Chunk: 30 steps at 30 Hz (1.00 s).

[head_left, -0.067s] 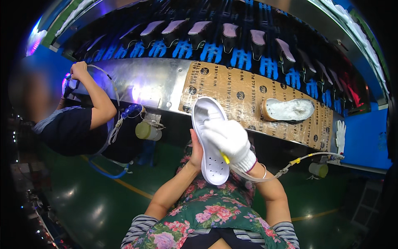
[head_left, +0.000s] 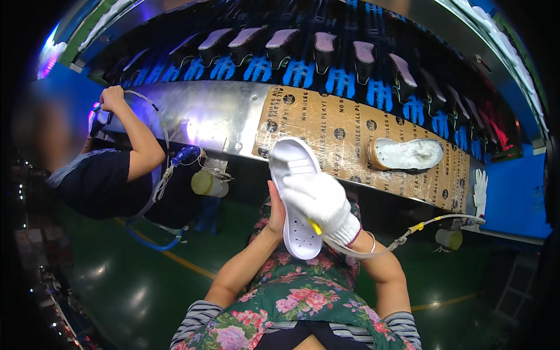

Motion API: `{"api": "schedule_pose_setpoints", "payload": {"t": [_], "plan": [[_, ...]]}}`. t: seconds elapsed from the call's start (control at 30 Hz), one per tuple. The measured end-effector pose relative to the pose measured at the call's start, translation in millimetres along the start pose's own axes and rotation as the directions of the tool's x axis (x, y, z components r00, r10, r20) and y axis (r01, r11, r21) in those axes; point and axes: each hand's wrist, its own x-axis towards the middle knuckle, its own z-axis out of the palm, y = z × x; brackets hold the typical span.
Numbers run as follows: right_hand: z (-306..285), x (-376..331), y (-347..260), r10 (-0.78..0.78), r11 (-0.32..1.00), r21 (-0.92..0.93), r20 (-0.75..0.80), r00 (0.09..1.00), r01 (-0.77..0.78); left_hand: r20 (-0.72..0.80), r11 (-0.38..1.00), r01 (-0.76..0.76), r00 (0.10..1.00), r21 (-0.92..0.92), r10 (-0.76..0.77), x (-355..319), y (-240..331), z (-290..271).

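My bare left hand (head_left: pixel 275 211) grips the outer edge of a white shoe sole (head_left: pixel 296 153), its fingers mostly hidden underneath. The sole is tilted lengthwise, with its hollow inside facing up, ribs at the far end and small holes at the near end. Over its middle is my right hand (head_left: pixel 319 201), in a white knitted glove and closed round a hose-fed tool with a yellow fitting (head_left: pixel 315 227). The tool's tip is blurred and mostly hidden. A clear hose (head_left: pixel 373 253) runs from it past my right wrist.
On the cardboard-covered bench (head_left: pixel 315 116) lies a shoe upper (head_left: pixel 408 154), pale bottom up. Racked shoe uppers (head_left: pixel 282 38) stand behind on blue holders. A white glove (head_left: pixel 480 192) hangs at the right edge; a container (head_left: pixel 449 238) hangs below. At left, a co-worker's arm (head_left: pixel 137 143) holds a shoe.
My gloved right hand has shifted slightly toward me and to the left over the sole. My left hand and the sole stay almost in place.
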Motion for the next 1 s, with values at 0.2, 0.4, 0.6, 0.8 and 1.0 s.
{"api": "schedule_pose_setpoints", "payload": {"t": [0.2,0.4,0.6,0.8,1.0], "plan": [[-12,4,10,0.142,0.983,0.128,-0.095,0.985,-0.130,-0.083,0.997,-0.075,0.994,0.020,0.077,-2,6,6],[-3,-4,-1,0.033,0.948,0.314,0.067,0.997,-0.052,-0.079,0.990,-0.118,0.989,0.071,0.124,3,8,-27],[-5,-6,6,-0.008,0.983,0.184,0.033,0.999,0.002,-0.177,0.986,-0.120,0.974,0.115,0.139,11,26,-5],[-19,-5,7,0.171,0.907,0.378,0.066,0.983,-0.184,0.103,0.980,-0.105,0.987,-0.167,0.123,20,32,-31],[5,-15,-4,0.069,0.821,0.560,0.102,0.992,-0.114,0.227,0.936,0.029,0.972,-0.351,0.055,32,39,-32]]}}
